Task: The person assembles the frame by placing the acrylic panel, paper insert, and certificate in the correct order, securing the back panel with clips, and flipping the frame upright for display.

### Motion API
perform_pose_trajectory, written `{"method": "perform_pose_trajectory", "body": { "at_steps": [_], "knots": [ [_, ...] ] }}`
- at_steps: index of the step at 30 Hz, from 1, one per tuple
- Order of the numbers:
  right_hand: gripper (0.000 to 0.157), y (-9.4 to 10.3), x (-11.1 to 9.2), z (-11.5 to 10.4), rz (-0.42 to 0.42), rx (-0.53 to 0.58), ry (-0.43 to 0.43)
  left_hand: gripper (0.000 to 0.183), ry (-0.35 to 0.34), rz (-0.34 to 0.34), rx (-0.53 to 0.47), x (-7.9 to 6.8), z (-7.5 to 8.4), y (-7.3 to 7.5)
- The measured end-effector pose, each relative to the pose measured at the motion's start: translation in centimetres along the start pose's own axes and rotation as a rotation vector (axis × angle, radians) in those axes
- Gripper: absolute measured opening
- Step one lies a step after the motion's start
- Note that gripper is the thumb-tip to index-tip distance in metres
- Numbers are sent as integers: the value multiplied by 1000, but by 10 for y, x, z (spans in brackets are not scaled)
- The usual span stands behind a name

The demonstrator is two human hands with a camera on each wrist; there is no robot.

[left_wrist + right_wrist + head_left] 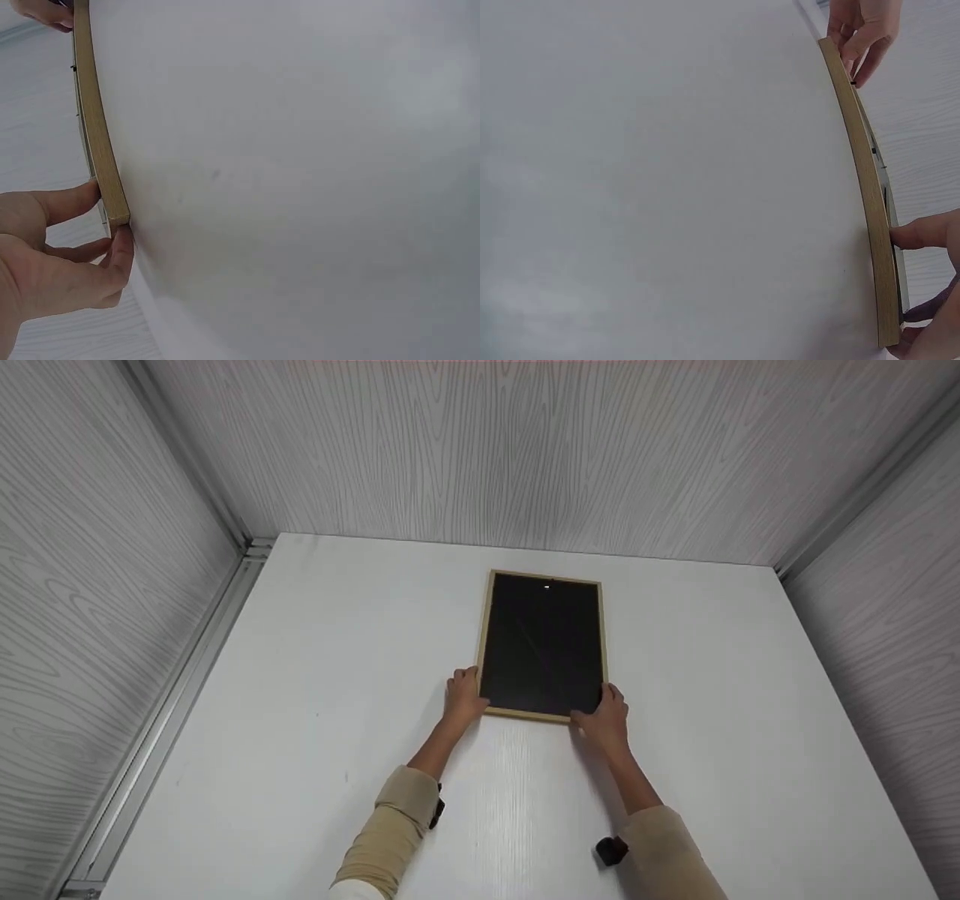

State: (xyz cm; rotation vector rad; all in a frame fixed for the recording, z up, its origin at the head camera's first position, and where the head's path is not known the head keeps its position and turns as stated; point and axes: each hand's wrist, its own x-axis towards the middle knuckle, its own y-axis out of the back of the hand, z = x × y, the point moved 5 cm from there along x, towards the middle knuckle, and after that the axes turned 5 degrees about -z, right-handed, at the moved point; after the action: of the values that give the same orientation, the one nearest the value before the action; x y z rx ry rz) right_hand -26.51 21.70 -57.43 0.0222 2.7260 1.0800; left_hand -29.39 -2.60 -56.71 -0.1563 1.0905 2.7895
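A picture frame (544, 649) with a light wooden border and a dark, glossy panel is on the white table, its long sides running away from me. At its near left corner my left hand (465, 695) grips the border, thumb on the near edge and fingers along the side. My right hand (606, 718) holds the near right corner in a similar way. In the left wrist view, the left hand (64, 262) pinches the wooden edge (97, 112) at its end. The right wrist view has the right hand (934, 289) at the other end, beside small dark tabs (874, 151).
The white tabletop (360, 645) extends around the frame on all sides. Wood-grain panels stand behind it (487, 450) and at both sides, with a metal rail (172, 727) along the left. A black device (611, 851) sits by the right sleeve.
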Motion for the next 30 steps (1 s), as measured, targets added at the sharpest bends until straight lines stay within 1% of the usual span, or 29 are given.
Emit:
{"method": "perform_pose_trajectory", "body": {
  "at_steps": [6, 8, 10, 13, 15, 17, 20, 23, 26, 30],
  "knots": [
    [77, 3, -8, 2, -29, -1, 20, 56, -2, -32, 1, -10, -2, 0],
    [76, 3, -13, 0, -6, -28, 36, 56, -2, -44, 14, -14, -2, -1],
    [71, 1, -20, -5, 36, -78, 88, 55, -13, -47, 25, -17, -1, -1],
    [61, -6, -28, -19, 91, -165, 218, 49, -47, -22, 71, -20, 2, -2],
    [57, -12, -29, -28, 96, -222, 300, 44, -72, 8, 104, -22, 4, -2],
    [59, -17, -27, -34, 87, -265, 329, 39, -102, 34, 140, -23, 6, -1],
    [70, -20, -19, -36, 51, -307, 291, 37, -127, 49, 164, -24, 8, -1],
    [78, -21, -12, -35, -9, -299, 236, 35, -128, 61, 166, -25, 9, 0],
    [81, -23, -7, -33, -63, -299, 216, 32, -127, 69, 169, -26, 8, 0],
    [79, -24, -6, -32, -77, -333, 220, 30, -120, 64, 149, -28, 7, 0]
  ]
}}
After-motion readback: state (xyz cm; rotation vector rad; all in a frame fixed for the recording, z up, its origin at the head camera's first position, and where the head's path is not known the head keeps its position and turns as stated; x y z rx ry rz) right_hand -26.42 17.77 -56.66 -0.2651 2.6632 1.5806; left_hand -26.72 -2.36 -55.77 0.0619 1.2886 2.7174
